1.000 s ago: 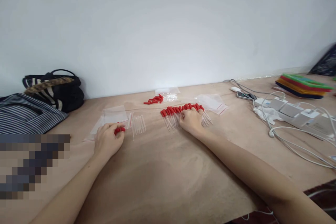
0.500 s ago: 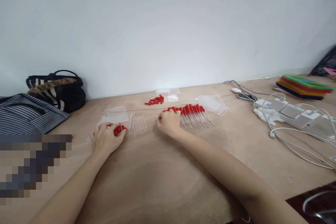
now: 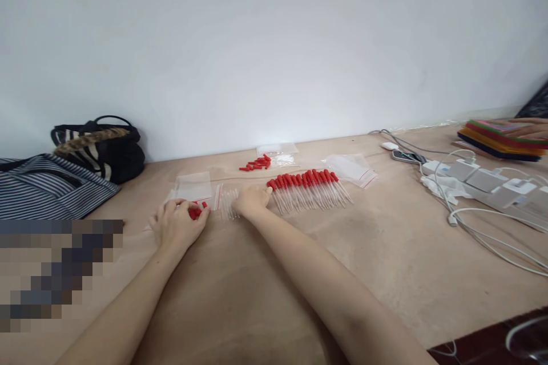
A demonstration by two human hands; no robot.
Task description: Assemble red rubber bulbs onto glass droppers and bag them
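Small red rubber bulbs (image 3: 195, 213) lie within the curled fingers and thumb of my left hand (image 3: 176, 223), low over the table. To the right of it are several thin clear tubes (image 3: 228, 205) laid side by side. My right hand (image 3: 252, 201) is over the right end of these tubes; its fingertips are mostly hidden, so any hold there cannot be made out. Beyond it stretches a row of droppers (image 3: 308, 188), clear stems with red bulbs at the far end. The leftmost dropper's bulb (image 3: 272, 183) is close beside my right hand.
Behind are loose red bulbs (image 3: 257, 163) and clear tubes on a bag (image 3: 282, 158). Plastic zip bags (image 3: 193, 186) lie around. A power strip with chargers (image 3: 499, 188) and cables stands right. Another person's hand (image 3: 533, 125) touches coloured sheets (image 3: 496, 145). Bags (image 3: 98, 148) stand left.
My right hand has moved left from the dropper row to the clear tubes, uncovering the row's left end. My left hand stays by the red bulbs. Another person's hand has appeared at far right.
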